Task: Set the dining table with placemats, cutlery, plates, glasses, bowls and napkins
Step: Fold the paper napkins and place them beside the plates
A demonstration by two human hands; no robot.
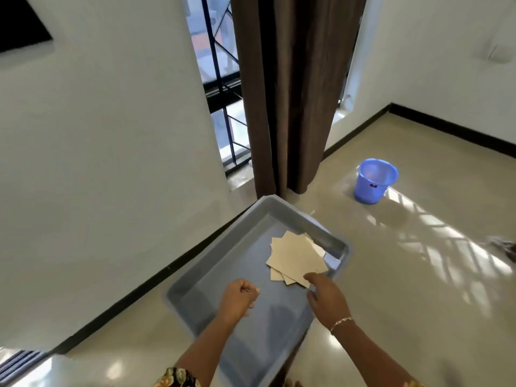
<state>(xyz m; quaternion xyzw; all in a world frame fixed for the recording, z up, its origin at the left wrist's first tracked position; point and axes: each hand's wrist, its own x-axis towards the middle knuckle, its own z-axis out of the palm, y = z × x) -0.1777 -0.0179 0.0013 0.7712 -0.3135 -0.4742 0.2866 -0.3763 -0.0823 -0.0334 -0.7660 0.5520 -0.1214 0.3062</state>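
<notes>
In tray (220, 275), toward far right corner: napkins (296, 258), fanned. Above tray middle: left hand (237, 298). At near corner of napkins, touching: right hand (325, 297). Behind tray: curtain (293, 93), window (220, 79) to its left. On floor (391, 275), right of curtain, well apart from tray: bucket (375, 180).

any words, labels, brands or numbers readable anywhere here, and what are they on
No text here can be read.
Sticker on the blue bucket: dark red, too small and blurred to read.
Napkins and grey tray: no print shows.
</notes>
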